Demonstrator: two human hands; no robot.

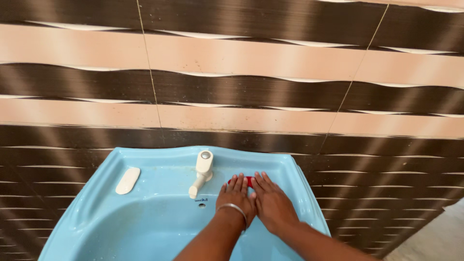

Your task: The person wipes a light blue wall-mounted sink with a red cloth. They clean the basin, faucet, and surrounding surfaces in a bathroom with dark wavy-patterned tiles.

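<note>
Both hands, left hand and right hand, are lying flat, fingers extended, covering a red object right of the white tap; closing the fingers comes next.

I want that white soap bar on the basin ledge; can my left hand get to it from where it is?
Probably yes: the left hand lies by the red thing, and only the tap stands before the soap bar.
</note>
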